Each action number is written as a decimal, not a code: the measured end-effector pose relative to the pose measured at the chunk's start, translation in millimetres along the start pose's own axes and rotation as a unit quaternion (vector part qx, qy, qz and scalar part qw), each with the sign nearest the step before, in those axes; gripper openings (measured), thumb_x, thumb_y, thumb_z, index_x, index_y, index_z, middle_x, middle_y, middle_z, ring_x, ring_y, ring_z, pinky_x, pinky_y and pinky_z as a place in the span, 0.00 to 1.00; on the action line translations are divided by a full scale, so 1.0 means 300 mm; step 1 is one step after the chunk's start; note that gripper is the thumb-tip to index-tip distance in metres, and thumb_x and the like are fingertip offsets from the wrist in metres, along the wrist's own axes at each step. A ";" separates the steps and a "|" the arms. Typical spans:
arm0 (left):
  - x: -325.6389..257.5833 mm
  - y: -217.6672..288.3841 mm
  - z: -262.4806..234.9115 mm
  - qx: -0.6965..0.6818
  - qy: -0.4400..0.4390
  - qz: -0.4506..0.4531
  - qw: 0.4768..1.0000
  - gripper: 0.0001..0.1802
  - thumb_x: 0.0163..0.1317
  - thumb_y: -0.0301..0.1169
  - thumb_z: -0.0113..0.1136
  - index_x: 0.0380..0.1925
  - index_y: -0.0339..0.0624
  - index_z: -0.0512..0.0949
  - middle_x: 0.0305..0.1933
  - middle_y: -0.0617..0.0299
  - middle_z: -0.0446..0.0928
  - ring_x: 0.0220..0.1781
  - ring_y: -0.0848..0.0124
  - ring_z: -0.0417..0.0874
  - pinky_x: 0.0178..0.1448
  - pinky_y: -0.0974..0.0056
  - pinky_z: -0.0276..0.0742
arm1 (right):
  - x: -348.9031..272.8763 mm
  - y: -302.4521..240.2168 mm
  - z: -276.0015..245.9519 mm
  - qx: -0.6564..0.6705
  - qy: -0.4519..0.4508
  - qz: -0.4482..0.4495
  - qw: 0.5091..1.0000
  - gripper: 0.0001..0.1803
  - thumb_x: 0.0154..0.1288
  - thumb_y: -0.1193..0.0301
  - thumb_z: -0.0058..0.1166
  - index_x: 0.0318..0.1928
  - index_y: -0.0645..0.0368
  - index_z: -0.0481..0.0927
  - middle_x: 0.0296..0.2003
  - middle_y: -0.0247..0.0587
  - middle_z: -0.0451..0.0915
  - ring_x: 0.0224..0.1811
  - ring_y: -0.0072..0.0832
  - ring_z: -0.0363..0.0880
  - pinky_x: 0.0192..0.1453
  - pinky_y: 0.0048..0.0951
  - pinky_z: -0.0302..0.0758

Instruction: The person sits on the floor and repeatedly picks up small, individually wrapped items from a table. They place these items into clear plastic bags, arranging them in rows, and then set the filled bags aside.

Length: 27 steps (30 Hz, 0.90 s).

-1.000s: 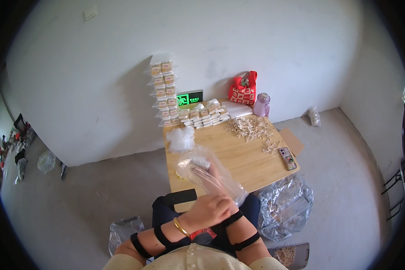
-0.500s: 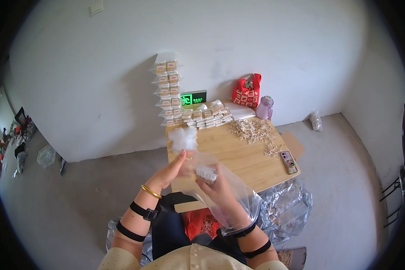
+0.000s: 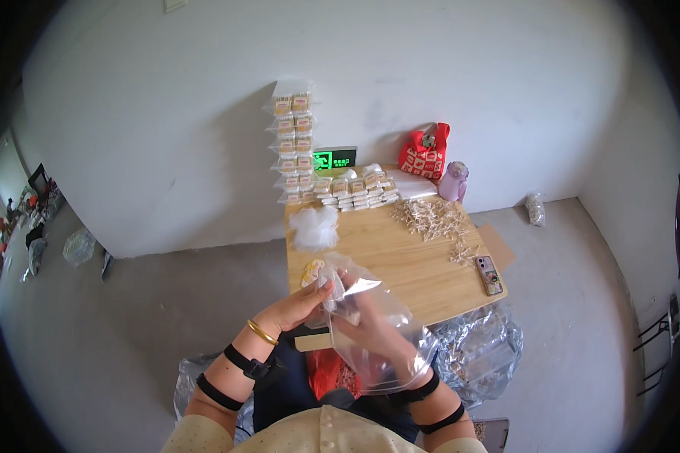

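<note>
Above the near edge of the wooden table, my left hand (image 3: 304, 305) pinches the closed end of a clear plastic bag (image 3: 412, 343). In that end sits a small white pack of cotton swabs (image 3: 331, 293), pressed under my left thumb. My right hand (image 3: 374, 328) is inside the bag, the bag's mouth loose round my wrist. Glare on the film and motion blur hide its fingertips, close beside the pack. Left of the pack, small yellow-and-white pieces (image 3: 312, 270) lie on the table.
A tall stack of packed bags (image 3: 293, 143) and rows of small packs (image 3: 355, 192) stand along the back. Loose cotton swabs (image 3: 431, 219) and a phone (image 3: 489, 275) lie right; crumpled clear film (image 3: 313, 228) lies left. A red bag (image 3: 425, 155) and purple bottle (image 3: 453, 181) stand behind.
The swab pack, held in my right hand before, is now at the bag's end with my left hand closed on it. My left hand has moved right and down to meet it.
</note>
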<state>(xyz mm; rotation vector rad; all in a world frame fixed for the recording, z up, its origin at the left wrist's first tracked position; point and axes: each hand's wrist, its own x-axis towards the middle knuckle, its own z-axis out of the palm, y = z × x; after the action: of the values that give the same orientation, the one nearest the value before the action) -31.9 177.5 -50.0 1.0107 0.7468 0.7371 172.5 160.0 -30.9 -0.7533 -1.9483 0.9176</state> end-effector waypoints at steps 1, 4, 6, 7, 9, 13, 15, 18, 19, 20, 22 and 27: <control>-0.016 0.014 0.006 0.003 -0.006 -0.015 1.000 0.36 0.71 0.56 0.52 0.71 0.48 0.61 0.64 0.63 0.71 0.65 0.72 0.73 0.66 0.60 0.75 | 0.000 0.000 -0.027 0.072 -0.034 0.025 0.997 0.44 0.58 0.73 0.66 0.72 0.64 0.58 0.63 0.61 0.67 0.67 0.57 0.65 0.71 0.45 0.64; -0.026 0.021 0.007 0.039 -0.029 -0.007 0.999 0.38 0.70 0.56 0.55 0.71 0.48 0.60 0.64 0.63 0.70 0.66 0.72 0.72 0.66 0.61 0.74 | 0.007 -0.018 -0.074 -0.082 -0.060 0.037 0.994 0.40 0.57 0.71 0.69 0.68 0.63 0.64 0.63 0.59 0.68 0.66 0.53 0.68 0.70 0.42 0.66; -0.028 0.032 0.016 0.067 -0.039 0.013 0.997 0.38 0.68 0.56 0.58 0.70 0.47 0.62 0.62 0.64 0.71 0.64 0.73 0.73 0.65 0.62 0.74 | -0.010 -0.008 -0.064 -0.110 -0.031 0.033 0.993 0.37 0.56 0.69 0.70 0.65 0.62 0.68 0.60 0.54 0.73 0.66 0.47 0.70 0.68 0.39 0.67; -0.035 0.048 0.031 0.079 -0.039 0.020 0.996 0.38 0.68 0.56 0.59 0.70 0.47 0.63 0.61 0.64 0.72 0.63 0.73 0.73 0.65 0.63 0.74 | -0.015 -0.002 -0.056 -0.122 -0.017 0.030 0.992 0.36 0.56 0.68 0.71 0.64 0.61 0.70 0.58 0.51 0.75 0.66 0.44 0.71 0.67 0.38 0.68; -0.042 0.053 0.034 0.091 -0.044 0.011 0.995 0.38 0.67 0.55 0.60 0.68 0.46 0.65 0.58 0.64 0.74 0.61 0.74 0.74 0.63 0.64 0.74 | -0.014 -0.019 -0.053 -0.054 -0.012 0.056 0.997 0.35 0.57 0.69 0.70 0.63 0.62 0.69 0.58 0.54 0.74 0.63 0.47 0.72 0.65 0.39 0.69; -0.055 0.054 0.015 0.104 -0.070 -0.010 0.992 0.36 0.66 0.55 0.62 0.65 0.45 0.68 0.56 0.65 0.76 0.59 0.75 0.75 0.62 0.66 0.73 | -0.028 -0.025 -0.011 -0.008 0.051 0.061 0.997 0.34 0.57 0.70 0.70 0.62 0.62 0.69 0.54 0.53 0.75 0.59 0.46 0.74 0.63 0.39 0.70; -0.056 0.057 0.017 0.121 -0.090 -0.002 0.989 0.35 0.67 0.55 0.60 0.65 0.44 0.69 0.57 0.65 0.76 0.58 0.75 0.76 0.62 0.67 0.73 | -0.036 -0.030 -0.015 0.000 0.053 0.068 0.996 0.34 0.57 0.70 0.70 0.62 0.62 0.69 0.52 0.52 0.76 0.57 0.45 0.75 0.62 0.39 0.70; -0.062 0.055 0.024 0.109 -0.103 -0.002 0.989 0.33 0.70 0.56 0.54 0.63 0.42 0.70 0.57 0.64 0.76 0.56 0.76 0.77 0.62 0.67 0.73 | -0.048 -0.040 -0.014 -0.007 0.038 0.028 0.999 0.34 0.57 0.70 0.70 0.62 0.63 0.69 0.51 0.52 0.76 0.56 0.45 0.76 0.61 0.39 0.71; -0.062 0.047 0.031 0.072 -0.096 -0.004 0.993 0.33 0.71 0.56 0.52 0.63 0.42 0.70 0.57 0.64 0.76 0.56 0.76 0.77 0.62 0.67 0.74 | -0.053 -0.051 -0.014 -0.013 0.030 0.006 0.999 0.35 0.57 0.70 0.70 0.62 0.63 0.68 0.51 0.52 0.76 0.56 0.45 0.76 0.61 0.39 0.71; -0.062 0.040 0.039 0.036 -0.090 -0.006 0.995 0.33 0.72 0.57 0.50 0.62 0.42 0.71 0.56 0.64 0.76 0.56 0.76 0.77 0.62 0.67 0.74 | -0.060 -0.066 -0.014 -0.022 0.018 0.023 0.999 0.35 0.57 0.71 0.70 0.62 0.63 0.68 0.51 0.52 0.76 0.56 0.45 0.76 0.61 0.39 0.71; -0.047 0.023 0.041 -0.004 -0.080 -0.022 0.997 0.37 0.70 0.60 0.49 0.66 0.43 0.67 0.61 0.62 0.74 0.61 0.74 0.75 0.66 0.65 0.72 | -0.076 -0.107 -0.018 -0.041 -0.006 0.056 0.998 0.35 0.57 0.71 0.70 0.63 0.63 0.68 0.51 0.52 0.76 0.57 0.45 0.75 0.61 0.39 0.71; -0.051 0.024 0.068 -0.025 -0.068 -0.027 0.997 0.40 0.69 0.62 0.47 0.69 0.43 0.65 0.64 0.62 0.72 0.64 0.73 0.74 0.69 0.62 0.70 | -0.058 -0.205 -0.044 -0.048 -0.010 0.042 0.998 0.36 0.57 0.72 0.69 0.64 0.63 0.67 0.52 0.52 0.76 0.56 0.45 0.77 0.60 0.39 0.72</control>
<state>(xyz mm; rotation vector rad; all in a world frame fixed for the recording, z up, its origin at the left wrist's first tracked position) -24.8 158.0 -33.3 0.9809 0.6335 0.6304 182.1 116.7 17.0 -0.8904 -2.0016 0.8899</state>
